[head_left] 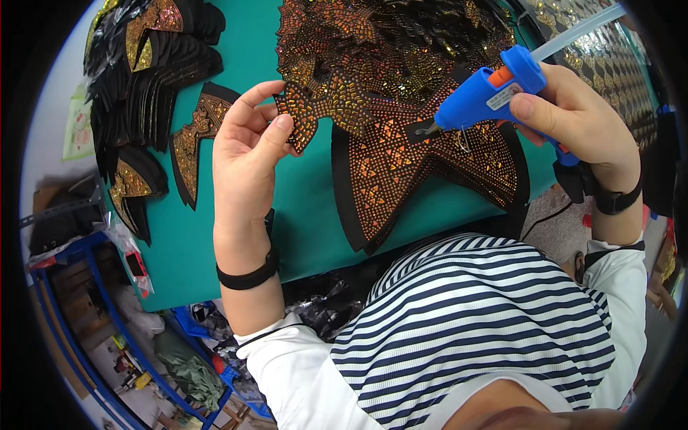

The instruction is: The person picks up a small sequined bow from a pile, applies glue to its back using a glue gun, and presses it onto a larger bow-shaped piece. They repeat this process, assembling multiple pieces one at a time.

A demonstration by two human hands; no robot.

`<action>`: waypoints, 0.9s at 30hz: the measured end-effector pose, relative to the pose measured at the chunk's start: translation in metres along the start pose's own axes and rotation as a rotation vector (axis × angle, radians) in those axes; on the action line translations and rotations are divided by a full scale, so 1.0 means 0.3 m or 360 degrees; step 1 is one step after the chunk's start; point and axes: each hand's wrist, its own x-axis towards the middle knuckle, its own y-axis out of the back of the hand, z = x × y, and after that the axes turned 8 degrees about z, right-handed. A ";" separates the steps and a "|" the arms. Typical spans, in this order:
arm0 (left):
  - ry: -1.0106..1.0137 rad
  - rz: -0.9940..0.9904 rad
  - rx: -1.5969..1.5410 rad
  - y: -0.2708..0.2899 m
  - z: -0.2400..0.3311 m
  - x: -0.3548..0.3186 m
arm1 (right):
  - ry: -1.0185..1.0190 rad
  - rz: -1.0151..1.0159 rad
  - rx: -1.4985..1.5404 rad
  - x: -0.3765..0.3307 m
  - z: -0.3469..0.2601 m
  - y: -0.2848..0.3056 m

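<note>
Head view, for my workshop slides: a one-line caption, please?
Left hand holds a studded piece, right hand a blue glue gun, over a green table.

Navy-white striped top (473, 308); white sleeves (304, 376); black wristbands (249, 275)

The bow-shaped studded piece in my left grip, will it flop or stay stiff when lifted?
The bow-shaped piece is probably fairly stiff: pinched at one end by the left grip, its far lobe shows no obvious droop, though the glittery pile may support it. It's likely light, since a pinch seems enough. Its dense studs probably feel bumpy rather than slippery.
</note>
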 end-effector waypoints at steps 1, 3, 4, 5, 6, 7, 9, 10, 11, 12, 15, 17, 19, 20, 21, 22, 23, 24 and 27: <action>0.0009 0.0000 -0.0011 -0.002 0.000 0.000 | -0.0001 0.0002 0.0001 -0.001 0.000 0.002; 0.0016 -0.0002 -0.0022 -0.006 0.002 -0.001 | 0.0006 -0.0064 0.0022 -0.006 -0.003 0.008; 0.0013 -0.0001 -0.0027 -0.010 -0.001 0.000 | 0.0005 -0.0061 0.0021 -0.009 -0.009 0.011; 0.0009 -0.0001 -0.0032 -0.013 -0.003 0.002 | 0.0001 -0.0085 -0.0008 -0.015 -0.022 0.014; 0.0008 -0.0005 -0.0035 -0.017 -0.006 0.006 | -0.0003 -0.0109 -0.0038 -0.024 -0.035 0.015; 0.0012 -0.0015 -0.0031 -0.017 -0.001 0.002 | 0.0039 -0.0063 -0.0159 -0.037 -0.048 0.010; 0.0014 -0.0017 -0.0021 -0.021 0.010 -0.006 | 0.0292 -0.0046 -0.0292 -0.042 -0.027 0.002; 0.0015 -0.0010 -0.0030 -0.026 0.011 -0.007 | 0.0533 -0.0019 -0.0432 -0.043 -0.019 0.000; 0.0015 -0.0001 -0.0037 -0.029 0.013 -0.007 | 0.0476 -0.0062 -0.0514 -0.053 -0.050 0.004; 0.0015 0.0003 -0.0033 -0.029 0.013 -0.009 | 0.0480 -0.0064 -0.0511 -0.055 -0.036 0.006; 0.0035 0.0011 -0.0040 -0.036 0.016 -0.008 | -0.0032 0.0052 0.0215 -0.080 -0.008 0.030; 0.0095 -0.0013 -0.0054 -0.055 0.027 -0.005 | -0.0054 0.0353 0.0568 -0.089 0.014 0.009; 0.0110 -0.0016 -0.0048 -0.061 0.030 0.000 | -0.0121 0.0448 0.0657 -0.084 0.060 0.010; 0.0124 -0.0018 -0.0049 -0.062 0.033 0.001 | -0.0136 0.0415 0.0700 -0.072 0.090 0.012; 0.0129 -0.0020 -0.0036 -0.063 0.037 -0.001 | -0.0151 0.0384 0.0742 -0.064 0.112 0.009; 0.0135 -0.0007 -0.0047 -0.067 0.041 -0.004 | -0.0155 0.0388 0.0753 -0.062 0.125 0.002; 0.0140 0.0004 -0.0058 -0.070 0.045 -0.006 | -0.0182 0.0373 0.0807 -0.060 0.134 -0.006; 0.0145 -0.0002 -0.0050 -0.081 0.048 -0.009 | -0.0208 0.0359 0.0860 -0.058 0.145 -0.012; 0.0173 -0.0274 -0.0026 -0.133 0.069 -0.035 | -0.0203 0.0341 0.0889 -0.053 0.180 -0.015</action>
